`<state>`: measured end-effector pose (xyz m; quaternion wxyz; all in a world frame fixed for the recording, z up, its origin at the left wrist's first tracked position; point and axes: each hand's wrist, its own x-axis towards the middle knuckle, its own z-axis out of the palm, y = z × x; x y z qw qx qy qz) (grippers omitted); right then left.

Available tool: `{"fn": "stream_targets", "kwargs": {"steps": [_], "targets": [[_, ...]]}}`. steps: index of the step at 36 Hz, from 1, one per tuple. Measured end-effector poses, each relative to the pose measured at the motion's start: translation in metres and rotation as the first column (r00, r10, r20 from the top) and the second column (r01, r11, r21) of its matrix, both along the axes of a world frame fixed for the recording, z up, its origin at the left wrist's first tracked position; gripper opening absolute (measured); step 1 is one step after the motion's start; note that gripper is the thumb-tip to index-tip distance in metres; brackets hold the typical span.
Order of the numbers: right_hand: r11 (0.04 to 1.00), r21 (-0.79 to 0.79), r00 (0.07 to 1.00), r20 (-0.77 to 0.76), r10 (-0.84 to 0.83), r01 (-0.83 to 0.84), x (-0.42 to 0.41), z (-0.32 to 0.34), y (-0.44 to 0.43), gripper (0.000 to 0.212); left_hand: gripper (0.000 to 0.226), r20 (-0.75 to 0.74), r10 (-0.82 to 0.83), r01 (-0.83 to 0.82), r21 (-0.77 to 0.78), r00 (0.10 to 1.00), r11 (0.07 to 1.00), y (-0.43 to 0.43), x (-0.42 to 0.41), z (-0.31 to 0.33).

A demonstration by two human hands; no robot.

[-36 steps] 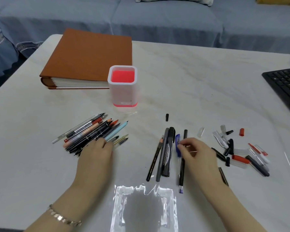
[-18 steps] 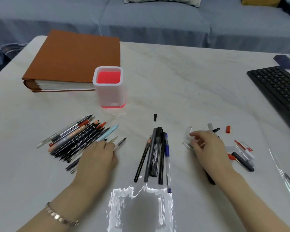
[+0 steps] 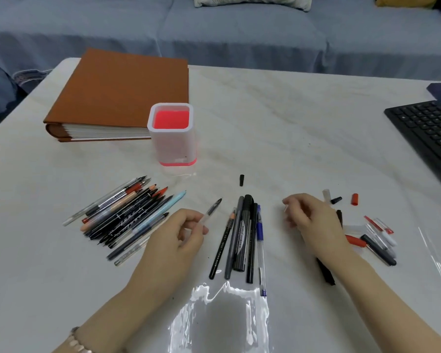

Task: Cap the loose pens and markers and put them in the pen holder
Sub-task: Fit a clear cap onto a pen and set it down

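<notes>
Over a white marble-look table (image 3: 290, 128) before a blue-grey sofa (image 3: 239, 36), the left hand (image 3: 173, 240) pinches a clear uncapped pen (image 3: 211, 211). The right hand (image 3: 313, 220) holds a small clear cap (image 3: 286, 208). The pink-and-white pen holder (image 3: 172, 146) stands beside a brown binder (image 3: 122, 93).

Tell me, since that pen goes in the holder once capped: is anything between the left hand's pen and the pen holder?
Nothing visible. Bare table lies between the clear pen in the left hand and the pen holder, whose open top looks empty.
</notes>
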<state>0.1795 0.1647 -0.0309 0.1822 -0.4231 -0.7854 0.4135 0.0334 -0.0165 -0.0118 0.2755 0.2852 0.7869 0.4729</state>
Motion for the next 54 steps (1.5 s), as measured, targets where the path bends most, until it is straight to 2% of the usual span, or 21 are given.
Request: {"fn": "stream_targets", "kwargs": {"steps": [2, 5, 8, 13, 18, 32, 36, 40, 42, 44, 49, 54], "targets": [[0.980, -0.186, 0.979, -0.177, -0.101, 0.067, -0.002, 0.008, -0.012, 0.018, 0.020, 0.075, -0.006, 0.003, 0.038, 0.997, 0.999, 0.002, 0.005, 0.003], [0.880, -0.471, 0.909, -0.333, -0.251, 0.070, -0.006, 0.020, -0.029, 0.018, 0.019, 0.156, -0.010, -0.005, 0.095, 0.988, 0.995, 0.003, 0.012, 0.008], [0.796, -0.604, 0.852, -0.405, -0.331, 0.022, -0.009, 0.027, -0.041, 0.014, 0.015, 0.184, -0.053, 0.027, 0.137, 0.981, 0.990, 0.003, 0.016, 0.012], [0.826, -0.561, 0.785, -0.485, -0.385, 0.059, -0.013, 0.037, -0.052, 0.014, 0.021, 0.216, -0.101, 0.064, 0.169, 0.971, 0.984, 0.002, 0.019, 0.018], [0.877, -0.470, 0.785, -0.504, -0.360, 0.100, -0.013, 0.042, -0.058, 0.018, 0.033, 0.237, -0.109, 0.070, 0.166, 0.965, 0.984, 0.000, 0.021, 0.019], [0.909, -0.415, 0.814, -0.514, -0.269, 0.038, -0.015, 0.047, -0.072, 0.023, 0.030, 0.149, -0.145, 0.122, 0.155, 0.978, 0.980, 0.000, 0.023, 0.022], [0.897, -0.441, 0.811, -0.514, -0.279, 0.029, -0.013, 0.049, -0.074, 0.021, 0.013, 0.148, -0.137, 0.110, 0.177, 0.979, 0.978, -0.001, 0.024, 0.023], [0.886, -0.462, 0.806, -0.514, -0.293, 0.028, -0.011, 0.048, -0.076, 0.021, 0.012, -0.012, -0.149, 0.148, 0.187, 0.989, 0.971, -0.002, 0.025, 0.019], [0.879, -0.476, 0.789, -0.528, -0.314, 0.031, -0.011, 0.048, -0.079, 0.020, 0.021, -0.134, -0.170, 0.192, 0.178, 0.976, 0.965, -0.001, 0.026, 0.017], [0.884, -0.468, 0.784, -0.540, -0.307, 0.023, -0.010, 0.047, -0.080, 0.020, 0.028, -0.183, -0.175, 0.208, 0.181, 0.967, 0.961, 0.000, 0.027, 0.017], [0.896, -0.443, 0.807, -0.536, -0.248, -0.019, -0.007, 0.048, -0.075, 0.021, 0.027, -0.137, -0.199, 0.224, 0.201, 0.970, 0.954, 0.003, 0.028, 0.016], [0.888, -0.461, 0.830, -0.495, -0.258, 0.001, -0.008, 0.045, -0.074, 0.020, 0.020, -0.086, -0.139, 0.152, 0.161, 0.987, 0.975, 0.003, 0.031, 0.012]]}}
